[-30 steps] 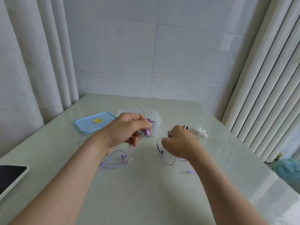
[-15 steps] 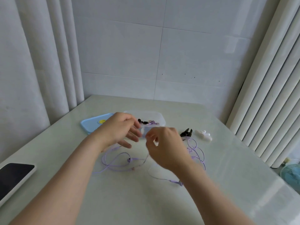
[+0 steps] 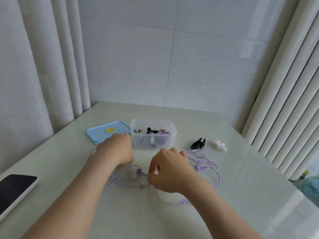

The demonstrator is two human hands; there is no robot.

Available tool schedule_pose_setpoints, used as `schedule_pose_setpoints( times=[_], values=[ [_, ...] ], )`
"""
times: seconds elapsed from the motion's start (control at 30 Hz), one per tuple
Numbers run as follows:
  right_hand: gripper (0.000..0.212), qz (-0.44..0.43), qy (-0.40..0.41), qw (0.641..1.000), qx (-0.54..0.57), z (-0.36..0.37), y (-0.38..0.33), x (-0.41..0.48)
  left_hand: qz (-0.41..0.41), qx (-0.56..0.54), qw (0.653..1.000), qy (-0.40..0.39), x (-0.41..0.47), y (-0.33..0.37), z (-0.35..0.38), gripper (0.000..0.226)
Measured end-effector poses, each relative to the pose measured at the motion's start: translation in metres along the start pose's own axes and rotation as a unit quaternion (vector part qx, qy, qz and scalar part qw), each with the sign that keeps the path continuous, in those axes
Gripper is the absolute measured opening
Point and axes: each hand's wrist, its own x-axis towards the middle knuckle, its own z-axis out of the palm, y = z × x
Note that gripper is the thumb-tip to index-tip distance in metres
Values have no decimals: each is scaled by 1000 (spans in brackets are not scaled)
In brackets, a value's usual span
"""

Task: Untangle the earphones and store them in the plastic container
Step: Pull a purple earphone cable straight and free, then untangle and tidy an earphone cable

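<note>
The purple earphones [image 3: 203, 163] lie in loose loops on the table, with one earbud [image 3: 138, 171] between my hands and the plug [image 3: 184, 202] near my right wrist. My right hand [image 3: 170, 169] pinches the cable just right of that earbud, thumb against fingertips. My left hand [image 3: 114, 149] is down on the table over the cable's left part. Its fingers are hidden behind its back, and a bit of cable shows at its left. The clear plastic container [image 3: 170, 135] stands open just beyond both hands, with black and purple earphones inside.
The container's blue lid [image 3: 101, 133] lies to its left. A black clip [image 3: 198, 144] and a white clip [image 3: 217, 144] sit to the right of the container. A phone [image 3: 13, 190] lies at the left table edge. A fan [image 3: 310, 187] stands on the floor at the right.
Both hands have dropped from in front of the container down to the table. The right hand now pinches the cable low by the earbud. The left hand has moved left and down.
</note>
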Motion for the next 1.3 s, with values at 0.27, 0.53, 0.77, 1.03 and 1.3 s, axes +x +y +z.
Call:
schedule_pose_setpoints(
  times=[0.27,0.53,0.77,1.03,1.3],
  values=[
    [38,87,33,996,14,-6,0,1,103,-230,965,70,-18,29,-16,8],
    [35,86,68,992,69,-15,6,3,182,-493,833,170,-20,59,-1,6],
    [28,146,215,959,117,-25,36,12,149,-416,863,245,-7,72,30,27],
    [47,237,288,919,131,-25,124,17,211,-402,861,230,-14,82,43,28],
    [80,189,87,976,-63,-6,141,27,196,-424,864,187,-14,84,52,29]
  ],
)
